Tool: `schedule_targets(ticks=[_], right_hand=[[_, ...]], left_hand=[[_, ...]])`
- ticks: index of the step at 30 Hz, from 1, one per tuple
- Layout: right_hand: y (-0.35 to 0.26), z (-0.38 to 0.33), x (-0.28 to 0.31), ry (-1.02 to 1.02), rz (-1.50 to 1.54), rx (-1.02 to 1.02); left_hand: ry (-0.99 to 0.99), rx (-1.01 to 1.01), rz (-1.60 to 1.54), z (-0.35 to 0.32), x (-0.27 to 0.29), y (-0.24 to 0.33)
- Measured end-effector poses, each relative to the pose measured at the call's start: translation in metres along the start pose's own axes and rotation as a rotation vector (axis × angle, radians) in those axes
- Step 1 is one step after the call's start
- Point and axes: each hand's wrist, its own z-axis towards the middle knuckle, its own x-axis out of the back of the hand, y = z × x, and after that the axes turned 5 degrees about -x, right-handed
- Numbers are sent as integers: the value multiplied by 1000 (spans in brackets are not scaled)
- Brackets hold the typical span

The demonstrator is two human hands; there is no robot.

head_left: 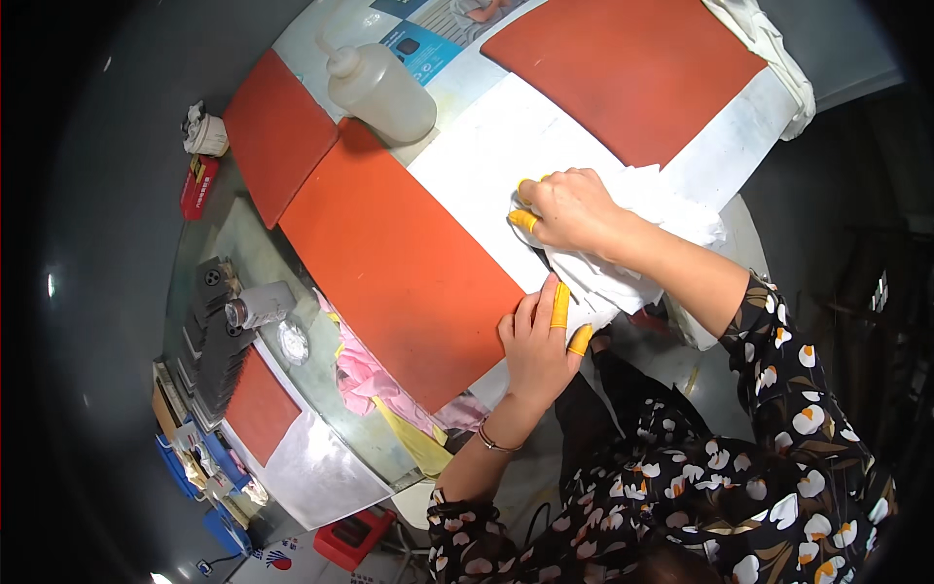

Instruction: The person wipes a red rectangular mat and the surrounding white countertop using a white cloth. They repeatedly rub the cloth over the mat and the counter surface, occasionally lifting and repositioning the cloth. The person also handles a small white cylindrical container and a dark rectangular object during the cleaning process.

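Observation:
My right hand [574, 209] is closed, its curled fingers pressing into a crumpled white cloth [642, 209] over a white sheet [501, 131]. Yellow finger cots cover some of its fingertips. A small dark edge shows between my hands, too little to name. My left hand [540, 346] lies with fingers stretched out and thumb apart, beside the near corner of a long orange-red mat [389, 263]. It touches the white material there and also wears yellow finger cots. What is under both palms stays hidden.
More orange-red mats lie at the far right [623, 68] and far left [277, 131]. A translucent squeeze bottle [384, 92] stands between them. Pink and yellow cloths [375, 380] hang by the table edge. Dark grey parts [209, 341] and a jar [261, 307] sit left.

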Motion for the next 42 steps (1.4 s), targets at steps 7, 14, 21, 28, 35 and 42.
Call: schedule_targets(ticks=[7,14,21,28,35,42], right_hand=[[2,-16,-10,-85,-24,-32],[0,-45,-6,-40,51,-47],[2,-68,3,-151,33,-88],[15,-106,14,-312,-18,-82],[63,-178,82,-276,349,-333],[98,-226,102,-13,848,-525]], left_hand=[[4,14,-29,-2,-1,-2],[165,-11,-164,-19,7,-7],[195,210,-124,5,22,-31],[-66,182,-33,79,28,-21],[-199,269,79,92,17,-9],[-294,153,268,100,32,7]])
